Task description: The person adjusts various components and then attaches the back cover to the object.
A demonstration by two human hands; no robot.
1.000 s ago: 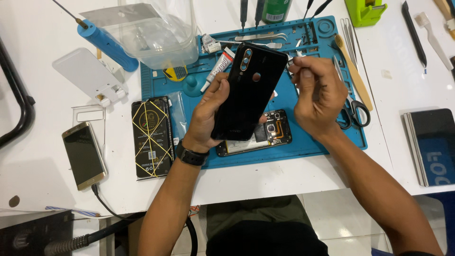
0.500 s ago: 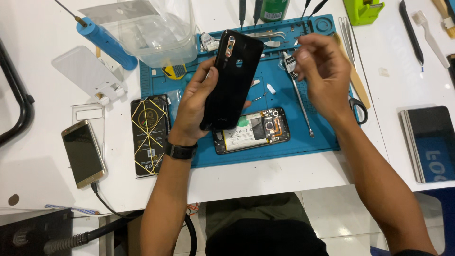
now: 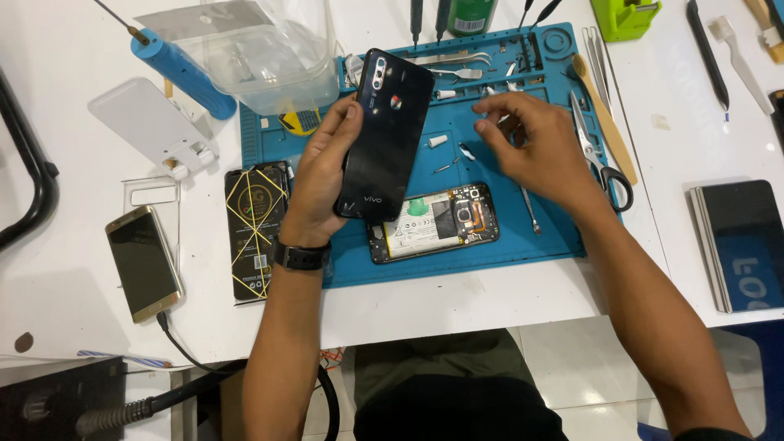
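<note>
My left hand [image 3: 320, 171] grips a black phone back cover [image 3: 384, 139] by its left edge, holding it upright above the blue repair mat [image 3: 490, 245]. Under it on the mat lies an opened phone [image 3: 433, 222] with its battery and board exposed. My right hand [image 3: 535, 151] hovers over the mat to the right of the cover, fingers pinched together near some small white parts [image 3: 445, 145]; whether it holds anything I cannot make out. A thin metal tool [image 3: 531, 214] lies just below that hand.
Scissors [image 3: 600, 159], tweezers and screwdrivers line the mat's top and right. A gold phone on a cable [image 3: 143, 261], a black patterned box [image 3: 257, 229], a blue-handled tool [image 3: 180, 69], a clear plastic tub [image 3: 261, 57] and a white plate [image 3: 151, 126] sit left. A dark tablet [image 3: 747, 245] lies right.
My left hand has carried the back cover left and slightly up. My right hand has moved away from the cover and lowered toward the small parts on the mat.
</note>
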